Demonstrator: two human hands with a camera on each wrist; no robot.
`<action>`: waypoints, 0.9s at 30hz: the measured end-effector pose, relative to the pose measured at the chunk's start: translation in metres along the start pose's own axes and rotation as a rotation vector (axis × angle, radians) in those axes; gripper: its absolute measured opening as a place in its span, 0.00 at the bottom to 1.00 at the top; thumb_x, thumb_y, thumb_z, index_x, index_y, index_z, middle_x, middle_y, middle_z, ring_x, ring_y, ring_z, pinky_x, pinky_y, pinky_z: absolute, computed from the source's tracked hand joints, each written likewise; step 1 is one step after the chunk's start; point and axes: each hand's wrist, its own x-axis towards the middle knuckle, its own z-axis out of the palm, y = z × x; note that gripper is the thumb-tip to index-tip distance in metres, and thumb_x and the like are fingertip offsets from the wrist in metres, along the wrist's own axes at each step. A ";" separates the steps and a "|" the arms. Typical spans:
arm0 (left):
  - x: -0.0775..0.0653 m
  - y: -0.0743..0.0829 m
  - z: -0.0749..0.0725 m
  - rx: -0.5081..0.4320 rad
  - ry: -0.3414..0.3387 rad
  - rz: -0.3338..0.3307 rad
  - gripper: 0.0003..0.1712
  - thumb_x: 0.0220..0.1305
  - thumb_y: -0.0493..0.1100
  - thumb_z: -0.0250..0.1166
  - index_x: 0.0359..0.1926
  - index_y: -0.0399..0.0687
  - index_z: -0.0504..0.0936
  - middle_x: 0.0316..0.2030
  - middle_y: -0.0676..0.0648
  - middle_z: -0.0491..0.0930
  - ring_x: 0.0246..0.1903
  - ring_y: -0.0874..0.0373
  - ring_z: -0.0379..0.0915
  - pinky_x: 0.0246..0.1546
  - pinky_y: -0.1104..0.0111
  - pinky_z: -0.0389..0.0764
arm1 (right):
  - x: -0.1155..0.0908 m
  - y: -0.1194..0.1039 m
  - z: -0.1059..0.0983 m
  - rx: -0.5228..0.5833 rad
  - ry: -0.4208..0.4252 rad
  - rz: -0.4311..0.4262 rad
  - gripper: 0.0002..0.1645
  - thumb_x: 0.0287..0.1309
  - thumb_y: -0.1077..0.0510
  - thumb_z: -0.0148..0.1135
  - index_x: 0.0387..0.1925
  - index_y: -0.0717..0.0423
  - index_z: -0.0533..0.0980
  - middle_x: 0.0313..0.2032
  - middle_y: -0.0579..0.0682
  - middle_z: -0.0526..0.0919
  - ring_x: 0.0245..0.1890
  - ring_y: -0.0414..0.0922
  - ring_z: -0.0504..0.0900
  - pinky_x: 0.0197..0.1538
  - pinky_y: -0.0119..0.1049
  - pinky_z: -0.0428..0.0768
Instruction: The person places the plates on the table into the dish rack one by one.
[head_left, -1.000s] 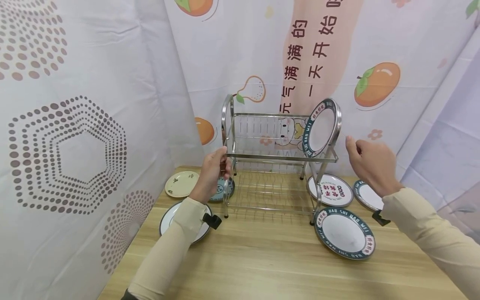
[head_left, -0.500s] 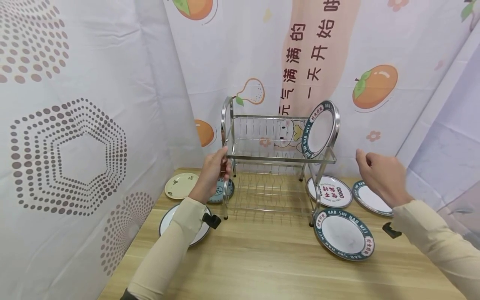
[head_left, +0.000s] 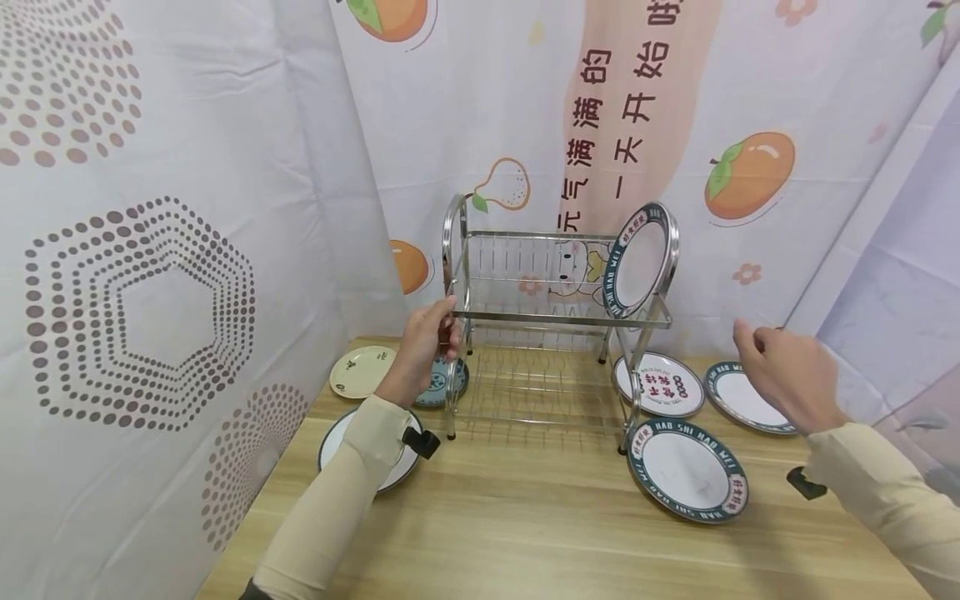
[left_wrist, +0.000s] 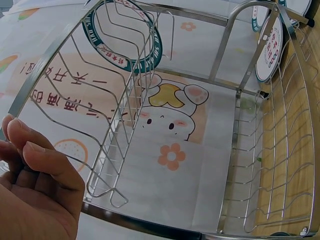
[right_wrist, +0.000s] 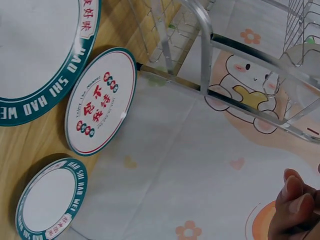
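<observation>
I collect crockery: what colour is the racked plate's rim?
The plate rim is dark teal, lettered white; best in head view.

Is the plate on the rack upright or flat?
Upright: the plate stands on its edge at the right end of the rack.

Fruit-printed cloth and dotted white cloth border a wood-grain table.
</observation>
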 end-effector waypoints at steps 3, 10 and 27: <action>0.000 -0.001 0.000 -0.002 -0.003 -0.003 0.28 0.78 0.56 0.55 0.23 0.46 0.63 0.16 0.51 0.70 0.13 0.60 0.62 0.16 0.71 0.67 | -0.004 0.008 0.003 0.004 -0.021 0.013 0.35 0.79 0.38 0.37 0.16 0.51 0.63 0.15 0.50 0.66 0.19 0.52 0.68 0.23 0.42 0.61; 0.001 -0.001 -0.001 -0.006 -0.013 0.004 0.28 0.79 0.55 0.55 0.23 0.45 0.62 0.14 0.51 0.67 0.13 0.59 0.60 0.16 0.70 0.66 | -0.012 0.028 0.006 0.013 -0.106 0.058 0.36 0.79 0.37 0.35 0.20 0.53 0.69 0.19 0.52 0.74 0.22 0.53 0.73 0.25 0.42 0.64; 0.000 -0.003 -0.003 -0.031 -0.026 0.009 0.27 0.78 0.55 0.56 0.23 0.45 0.63 0.14 0.52 0.65 0.12 0.59 0.62 0.16 0.70 0.66 | -0.044 0.073 0.027 -0.005 -0.181 0.121 0.34 0.78 0.38 0.37 0.21 0.56 0.69 0.21 0.58 0.74 0.23 0.58 0.74 0.22 0.44 0.65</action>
